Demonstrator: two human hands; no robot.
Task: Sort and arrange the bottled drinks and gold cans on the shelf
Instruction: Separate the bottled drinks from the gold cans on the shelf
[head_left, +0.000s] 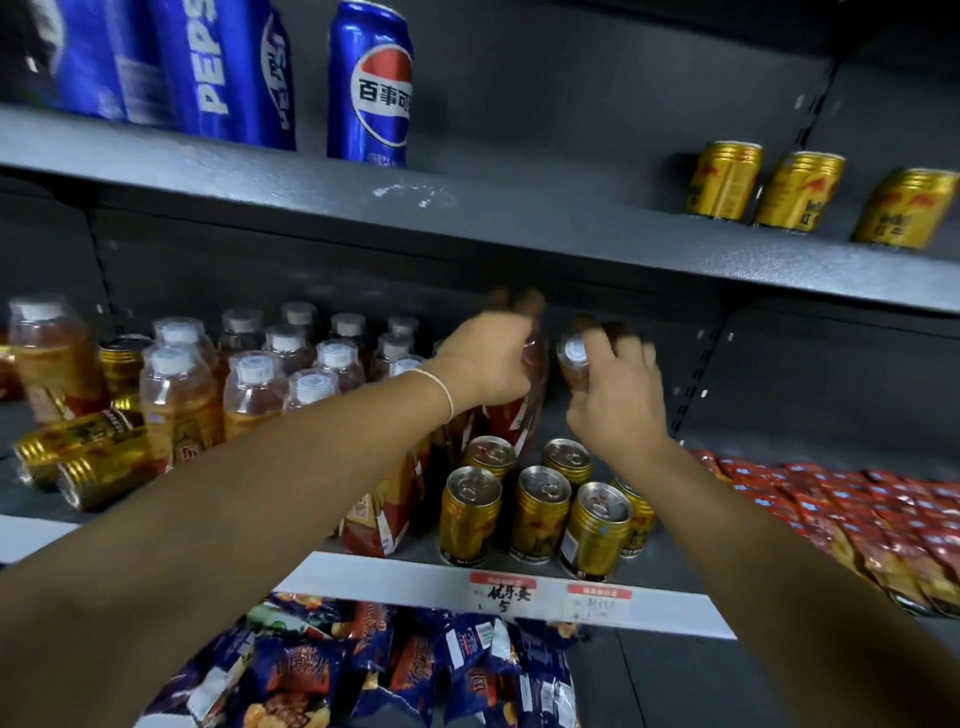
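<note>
Nearest the lens: left forearm (234, 493) slanting up from the lower-left corner, thin pale bracelet (441, 392) at the wrist, and right forearm (779, 545) rising from the lower-right corner. Left hand (483, 364) back uppermost, fingers curled round the upper part of a red-labelled bottle (524, 415) standing deep on the middle shelf (389, 577), close to its back wall. Right hand (618, 395) just beside, fingers clasped over a white-capped bottle (574, 364), cap exposed at the thumb side; both bottles motion-blurred, label text unreadable. Directly below the two hands, at the front edge of the middle shelf, upright gold cans (540, 512) in a tight cluster, pull-tab tops visible, small print illegible. Along the left half of the same shelf, bottled drinks (254, 384) in rows, white caps, amber contents, orange labels; at the left front edge, tipped gold cans (78, 457) lying on their sides. Toward the right end, red sachets (857, 509) in overlapping rows. On the white front strip, red-headed price tag (503, 592) handwritten "优乐美 5"; neighbouring tag (597, 603) too blurred to read. Upper shelf (519, 208): three further gold cans (797, 189) upright near the right end, red emblem, lettering indistinct; toward the left end, blue can (369, 83) with the red-white-blue globe and "百事可", beside blue bottles (218, 67) marked "PEPSI". Lowest shelf, beneath the price strip: blue and orange snack bags (363, 665), print unreadable.
</note>
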